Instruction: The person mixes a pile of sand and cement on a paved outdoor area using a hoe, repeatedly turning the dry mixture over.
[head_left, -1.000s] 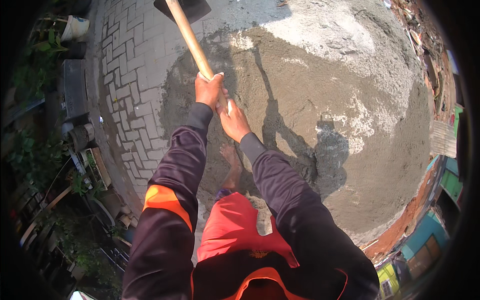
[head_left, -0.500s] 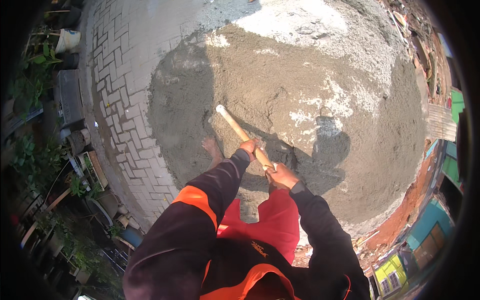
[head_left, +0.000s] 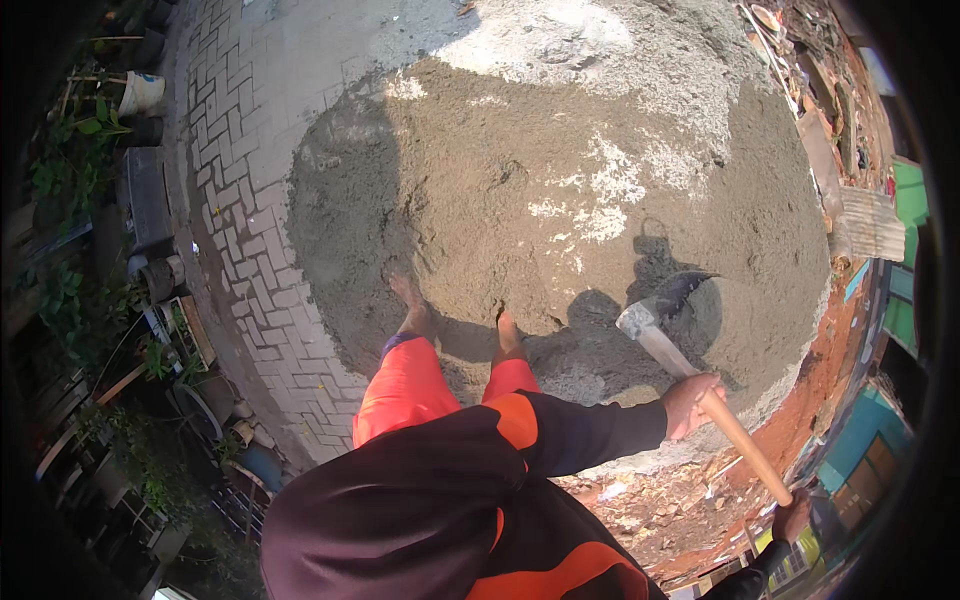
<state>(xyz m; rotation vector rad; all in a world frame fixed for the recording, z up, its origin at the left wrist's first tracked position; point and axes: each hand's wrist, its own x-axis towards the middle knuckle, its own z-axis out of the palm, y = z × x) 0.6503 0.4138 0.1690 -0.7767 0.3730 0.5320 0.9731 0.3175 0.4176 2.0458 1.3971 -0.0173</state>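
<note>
My left hand [head_left: 693, 405] is wrapped round the wooden handle [head_left: 748, 445] of a hoe, partway along it. Lower down, at the butt end, my right hand [head_left: 791, 516] closes on the same handle. The hoe's head [head_left: 637, 320] with its pale socket points up and left, and its thin blade [head_left: 692, 290] is blurred and hard to tell from the shadow behind it. The hoe is off to my right, over a wide spread of wet grey mortar [head_left: 480, 190]. My bare feet [head_left: 405, 285] stand in the mortar, partly sunk in it or smeared with it.
Pale dry powder [head_left: 550, 45] lies at the far side of the mortar. Grey paving blocks [head_left: 245, 200] run along the left, with planters and a white bucket [head_left: 142, 92] beyond. Red soil and rubble [head_left: 680, 520] border the right, near a corrugated sheet [head_left: 868, 225].
Both hands have carried the hoe from in front of my legs over to the right. My left arm now reaches across my body, and my right hand has gone down and right.
</note>
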